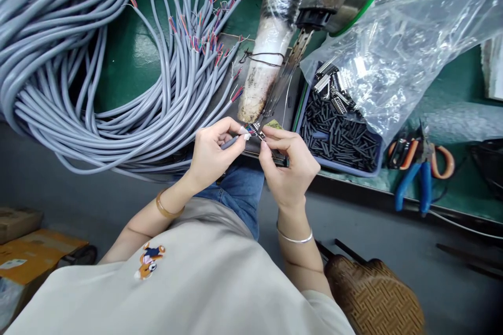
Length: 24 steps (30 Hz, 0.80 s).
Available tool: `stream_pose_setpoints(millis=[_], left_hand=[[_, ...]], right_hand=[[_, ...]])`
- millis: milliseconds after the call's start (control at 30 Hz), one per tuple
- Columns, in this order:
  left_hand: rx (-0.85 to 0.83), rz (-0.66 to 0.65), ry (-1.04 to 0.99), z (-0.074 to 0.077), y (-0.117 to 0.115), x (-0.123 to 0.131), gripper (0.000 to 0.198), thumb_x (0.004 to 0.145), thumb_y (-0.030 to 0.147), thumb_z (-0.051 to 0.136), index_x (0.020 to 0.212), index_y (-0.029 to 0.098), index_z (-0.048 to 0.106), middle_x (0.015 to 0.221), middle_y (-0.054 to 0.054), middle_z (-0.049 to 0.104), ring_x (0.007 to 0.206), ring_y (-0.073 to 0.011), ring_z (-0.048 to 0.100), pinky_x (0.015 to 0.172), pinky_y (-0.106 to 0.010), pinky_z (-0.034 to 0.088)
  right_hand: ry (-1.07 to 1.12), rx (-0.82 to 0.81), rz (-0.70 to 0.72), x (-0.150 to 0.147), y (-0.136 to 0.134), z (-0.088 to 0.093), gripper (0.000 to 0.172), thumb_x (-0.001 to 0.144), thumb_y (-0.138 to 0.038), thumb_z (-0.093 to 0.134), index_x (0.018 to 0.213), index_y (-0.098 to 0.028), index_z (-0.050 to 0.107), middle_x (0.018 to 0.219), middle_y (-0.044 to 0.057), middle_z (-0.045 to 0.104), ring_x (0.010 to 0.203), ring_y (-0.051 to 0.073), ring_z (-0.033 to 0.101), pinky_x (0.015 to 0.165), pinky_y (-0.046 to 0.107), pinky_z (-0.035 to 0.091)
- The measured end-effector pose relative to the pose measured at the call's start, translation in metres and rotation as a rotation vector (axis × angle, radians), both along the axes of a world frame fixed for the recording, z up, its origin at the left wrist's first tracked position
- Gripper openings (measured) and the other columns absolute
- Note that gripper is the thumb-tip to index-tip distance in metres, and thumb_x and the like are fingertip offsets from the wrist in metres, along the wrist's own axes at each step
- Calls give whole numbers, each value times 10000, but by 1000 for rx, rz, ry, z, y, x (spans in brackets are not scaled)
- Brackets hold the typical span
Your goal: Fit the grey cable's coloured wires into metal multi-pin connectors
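- The gray cable (229, 142) lay pinched in the left hand (212, 156), just below the foot of the wrapped post (264, 70). Its long axis ran level across the view, and its stripped, coloured tip pointed toward the right hand (291, 168).
- The small metal connector (258, 132) sat at that tip, directly under the foot of the wrapped post. Cable end and connector looked to be touching, though the joint was too small to tell for sure.
- Both hands were equally near the meeting point, one on each side of it, at the counter (129, 57) edge below the post.
- Left hand: thumb and forefinger were pressed together on the cable, with the other fingers curled under.
- Right hand: fingertips were pinched on the connector, thumb on top, and the hand was otherwise closed.
- A thin metal strip ran down from the post's right side to the connector.
- Left of the post, the cable bundle (70, 57) looped over the counter, its stripped ends fanned toward the post.
- Right of the post stood a blue tray (375, 170) of black sleeves, half under a plastic bag (416, 36). Blue-handled pliers (412, 183) lay further right.
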<state>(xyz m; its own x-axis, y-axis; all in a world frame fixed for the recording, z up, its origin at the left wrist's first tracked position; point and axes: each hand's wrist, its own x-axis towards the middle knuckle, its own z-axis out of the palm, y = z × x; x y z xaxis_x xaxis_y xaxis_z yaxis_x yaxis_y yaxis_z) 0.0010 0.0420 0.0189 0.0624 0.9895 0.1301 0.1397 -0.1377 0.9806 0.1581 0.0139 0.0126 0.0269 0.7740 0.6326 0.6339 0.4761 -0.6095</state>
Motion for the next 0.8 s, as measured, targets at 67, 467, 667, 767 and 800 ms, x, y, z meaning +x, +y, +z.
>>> stream_pose_setpoints(millis=[67,467,667,767,800], left_hand=[[46,0,14,0,0,0,49,837,169,699,791,153,697,726,5,677,573,-55,529,528,-175,408],[135,-14,75,2,2,-2,54,862,179,694,816,155,708,750,1,700,590,-62,560,561,-179,451],[44,-15,64,2,0,-1,66,830,170,708,769,155,690,716,0,674,564,-60,535,521,-177,415],[16,-27,68,0,-1,0,65,831,178,702,773,155,682,720,-3,674,564,-61,535,521,-180,411],[16,-25,68,0,-2,0,66,831,180,702,774,155,682,727,-5,677,571,-63,541,526,-180,414]], right_hand=[[10,15,-2,0,1,1,143,891,-89,691,890,-218,629,1035,52,799,955,172,775,826,300,635],[-69,91,-45,-3,5,5,162,878,-78,729,927,-225,683,1025,37,813,926,169,789,826,288,646],[-106,80,-53,0,0,2,170,881,-90,708,863,-226,606,1053,50,811,870,156,791,773,258,647],[-119,78,-43,2,-2,1,197,872,-83,717,849,-224,581,1045,60,811,866,154,791,778,247,644],[-126,80,-46,2,-2,1,201,870,-80,720,853,-223,581,1042,60,811,866,153,791,780,245,642]])
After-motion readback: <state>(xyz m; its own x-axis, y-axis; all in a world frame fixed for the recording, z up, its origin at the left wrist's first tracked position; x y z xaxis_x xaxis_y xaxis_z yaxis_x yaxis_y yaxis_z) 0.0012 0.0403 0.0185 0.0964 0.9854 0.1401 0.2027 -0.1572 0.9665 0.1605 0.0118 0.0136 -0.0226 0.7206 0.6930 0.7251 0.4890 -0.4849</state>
